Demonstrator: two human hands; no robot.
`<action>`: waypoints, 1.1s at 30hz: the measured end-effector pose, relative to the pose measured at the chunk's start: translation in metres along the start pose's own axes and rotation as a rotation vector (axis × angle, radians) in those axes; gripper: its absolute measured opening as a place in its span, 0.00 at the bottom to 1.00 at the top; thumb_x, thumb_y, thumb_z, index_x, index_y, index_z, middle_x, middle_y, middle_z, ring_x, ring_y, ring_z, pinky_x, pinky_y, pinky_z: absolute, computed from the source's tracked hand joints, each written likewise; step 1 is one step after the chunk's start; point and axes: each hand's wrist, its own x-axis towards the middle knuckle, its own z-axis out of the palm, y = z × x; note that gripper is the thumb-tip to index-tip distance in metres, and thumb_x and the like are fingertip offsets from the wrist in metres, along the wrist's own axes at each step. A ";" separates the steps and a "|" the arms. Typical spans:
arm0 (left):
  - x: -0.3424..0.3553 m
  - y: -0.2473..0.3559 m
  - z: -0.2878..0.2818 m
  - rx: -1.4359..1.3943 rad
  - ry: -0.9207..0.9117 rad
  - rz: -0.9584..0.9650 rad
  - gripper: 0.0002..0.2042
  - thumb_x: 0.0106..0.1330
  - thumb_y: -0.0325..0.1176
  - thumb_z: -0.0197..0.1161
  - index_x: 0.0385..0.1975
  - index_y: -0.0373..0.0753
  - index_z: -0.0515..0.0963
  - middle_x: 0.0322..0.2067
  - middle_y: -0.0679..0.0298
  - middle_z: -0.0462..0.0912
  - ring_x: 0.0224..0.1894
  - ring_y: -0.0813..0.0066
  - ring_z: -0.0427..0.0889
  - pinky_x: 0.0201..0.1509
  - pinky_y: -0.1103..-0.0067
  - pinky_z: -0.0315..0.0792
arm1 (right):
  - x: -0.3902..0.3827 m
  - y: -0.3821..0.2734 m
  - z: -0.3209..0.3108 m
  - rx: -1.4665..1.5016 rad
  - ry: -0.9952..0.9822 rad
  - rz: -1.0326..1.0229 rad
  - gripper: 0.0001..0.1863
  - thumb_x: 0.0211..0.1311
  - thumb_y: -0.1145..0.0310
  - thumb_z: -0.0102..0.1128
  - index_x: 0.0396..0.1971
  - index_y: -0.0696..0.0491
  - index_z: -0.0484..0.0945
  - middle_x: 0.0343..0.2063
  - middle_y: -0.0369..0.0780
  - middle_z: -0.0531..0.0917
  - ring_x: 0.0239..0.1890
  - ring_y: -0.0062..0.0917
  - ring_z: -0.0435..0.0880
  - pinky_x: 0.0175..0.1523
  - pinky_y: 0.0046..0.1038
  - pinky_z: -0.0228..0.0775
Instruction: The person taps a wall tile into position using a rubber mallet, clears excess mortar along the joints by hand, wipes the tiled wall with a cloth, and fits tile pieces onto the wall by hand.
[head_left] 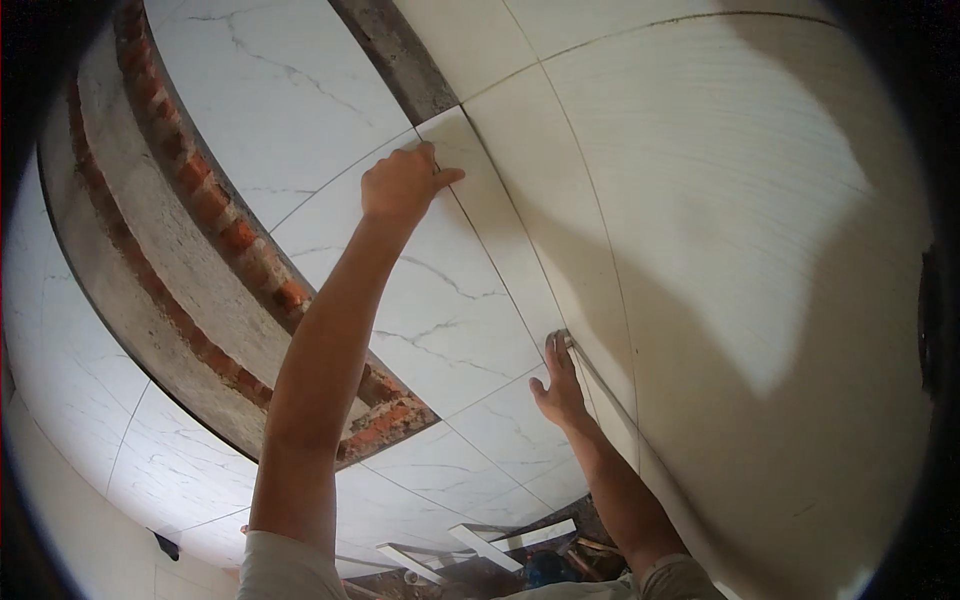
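A narrow white tile strip (497,215) lies along the foot of the cream-tiled wall, beside a large white grey-veined tile (430,290). My left hand (400,185) is closed with its knuckles bent, resting at the seam near the strip's far end. Its thumb sticks out to the right over the strip, and the fingertips are hidden. Nearer to me, my right hand (562,385) is open. Its fingers reach forward, touching the strip's near end beside the wall, and its thumb is spread to the left.
The cream wall (720,250) rises on the right, with shadows across it. Left lies a recessed opening with a red brick edge (235,235) and bare concrete. Beyond the strip runs a dark rough gap (400,60). Cut white tile pieces (485,548) and clutter lie at the bottom.
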 end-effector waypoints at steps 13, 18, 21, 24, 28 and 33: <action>0.028 -0.031 -0.038 0.049 0.391 0.287 0.18 0.51 0.43 0.78 0.43 0.53 0.86 0.62 0.75 0.72 0.68 0.69 0.63 0.69 0.57 0.57 | -0.002 0.006 -0.003 -0.139 -0.019 -0.057 0.53 0.53 0.73 0.68 0.77 0.53 0.45 0.76 0.53 0.48 0.76 0.48 0.55 0.70 0.48 0.63; 0.034 -0.035 -0.039 -0.050 0.225 0.250 0.17 0.52 0.41 0.78 0.43 0.53 0.88 0.69 0.75 0.66 0.75 0.69 0.55 0.74 0.52 0.44 | -0.002 -0.003 0.001 -0.189 -0.061 0.030 0.54 0.54 0.72 0.68 0.77 0.51 0.43 0.77 0.52 0.46 0.77 0.46 0.54 0.64 0.58 0.66; 0.034 -0.035 -0.037 -0.064 0.187 0.310 0.17 0.53 0.39 0.78 0.45 0.52 0.88 0.70 0.75 0.65 0.76 0.68 0.53 0.75 0.55 0.41 | -0.002 -0.002 0.000 -0.185 -0.071 0.048 0.54 0.55 0.72 0.68 0.77 0.50 0.42 0.78 0.50 0.45 0.77 0.45 0.53 0.63 0.62 0.65; 0.035 -0.036 -0.033 -0.101 0.129 0.335 0.18 0.52 0.38 0.78 0.44 0.50 0.88 0.70 0.76 0.66 0.76 0.67 0.53 0.76 0.57 0.38 | -0.001 0.001 0.004 -0.159 -0.063 0.049 0.54 0.56 0.71 0.67 0.78 0.49 0.41 0.78 0.49 0.44 0.78 0.45 0.51 0.65 0.63 0.63; 0.038 -0.042 -0.025 -0.178 0.148 0.360 0.16 0.51 0.35 0.77 0.42 0.48 0.87 0.69 0.75 0.67 0.77 0.67 0.52 0.77 0.55 0.35 | -0.001 -0.003 0.004 -0.123 -0.080 0.089 0.54 0.58 0.71 0.66 0.78 0.48 0.39 0.79 0.46 0.42 0.78 0.45 0.49 0.66 0.64 0.60; 0.038 -0.042 -0.020 -0.268 0.166 0.378 0.14 0.51 0.32 0.75 0.39 0.47 0.85 0.68 0.74 0.68 0.77 0.66 0.51 0.78 0.52 0.32 | -0.002 -0.004 0.004 -0.116 -0.096 0.115 0.55 0.58 0.71 0.66 0.78 0.46 0.37 0.79 0.46 0.40 0.78 0.45 0.49 0.68 0.64 0.58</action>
